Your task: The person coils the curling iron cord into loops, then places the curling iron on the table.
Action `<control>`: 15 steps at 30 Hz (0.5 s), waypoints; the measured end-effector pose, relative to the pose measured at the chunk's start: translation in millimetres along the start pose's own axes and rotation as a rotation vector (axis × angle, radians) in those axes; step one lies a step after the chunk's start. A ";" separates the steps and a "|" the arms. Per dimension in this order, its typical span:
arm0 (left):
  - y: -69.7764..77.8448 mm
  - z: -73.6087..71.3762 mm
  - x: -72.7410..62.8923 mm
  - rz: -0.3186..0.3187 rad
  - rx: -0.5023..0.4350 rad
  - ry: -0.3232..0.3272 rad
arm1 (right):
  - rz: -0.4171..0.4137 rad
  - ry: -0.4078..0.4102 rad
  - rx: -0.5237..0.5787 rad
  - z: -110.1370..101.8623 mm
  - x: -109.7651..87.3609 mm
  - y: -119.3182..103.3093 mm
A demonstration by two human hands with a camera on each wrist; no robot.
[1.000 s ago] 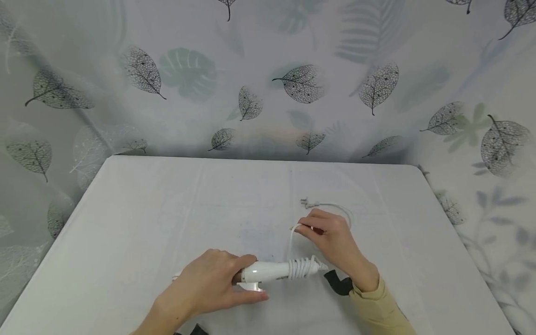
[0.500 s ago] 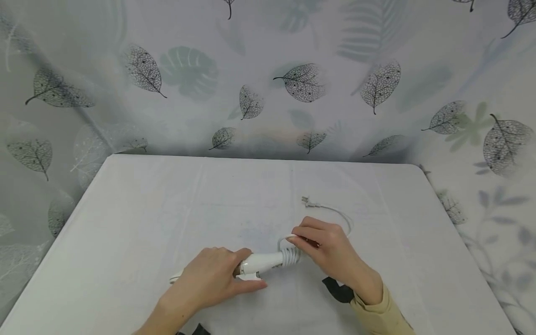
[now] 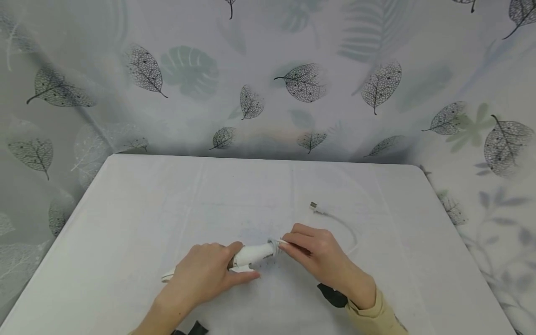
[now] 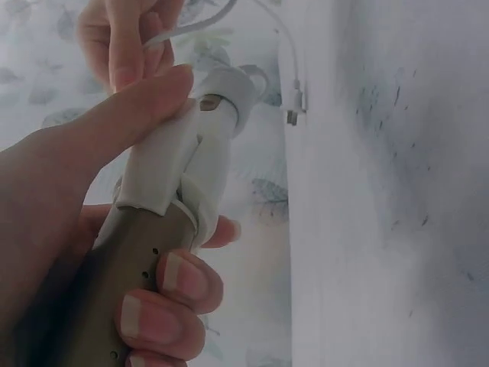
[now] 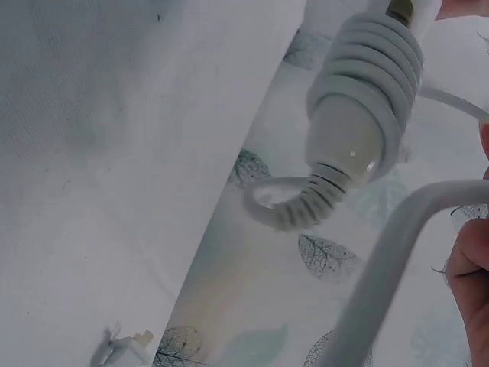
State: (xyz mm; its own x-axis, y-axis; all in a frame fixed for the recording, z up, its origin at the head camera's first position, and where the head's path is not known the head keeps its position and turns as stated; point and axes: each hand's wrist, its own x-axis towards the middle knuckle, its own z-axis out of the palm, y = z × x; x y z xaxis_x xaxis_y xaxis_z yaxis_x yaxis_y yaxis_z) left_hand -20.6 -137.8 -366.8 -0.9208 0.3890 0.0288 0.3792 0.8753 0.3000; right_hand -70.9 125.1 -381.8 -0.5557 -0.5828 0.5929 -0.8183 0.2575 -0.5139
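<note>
A leaf-patterned backdrop [image 3: 268, 51] surrounds the table [image 3: 167, 204]; the plug [image 3: 314, 206] lies beyond the right hand [image 3: 324, 256], whose fingers pinch the cord [image 4: 192, 29]. The left hand [image 3: 205, 274] grips the appliance [image 3: 253, 255].

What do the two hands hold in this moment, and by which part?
The left hand holds the curling iron by its barrel, next to the handle. The right hand pinches the cord between its coils and plug.

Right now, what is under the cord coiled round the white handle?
Under the coiled cord is the white handle, which shows beyond both ends of the coils, with a ribbed sleeve at its tip. The surface directly beneath the turns is covered and cannot be seen.
</note>
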 end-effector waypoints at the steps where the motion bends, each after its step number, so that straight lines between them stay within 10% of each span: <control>1: -0.1 -1.4 -0.1 -0.013 0.010 0.008 | -0.005 0.002 0.010 0.2 0.5 -1.3; 15: -2.3 -11.6 0.0 -0.048 0.023 0.160 | 0.059 -0.051 0.167 -2.5 2.6 -6.0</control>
State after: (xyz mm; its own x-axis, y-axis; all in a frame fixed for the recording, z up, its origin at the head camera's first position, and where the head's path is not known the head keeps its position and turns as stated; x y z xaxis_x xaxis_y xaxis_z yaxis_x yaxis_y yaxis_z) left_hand -22.5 -143.2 -356.4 -0.9401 0.2971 0.1673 0.3344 0.8991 0.2824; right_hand -67.8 124.0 -375.6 -0.5901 -0.6102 0.5286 -0.7465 0.1629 -0.6452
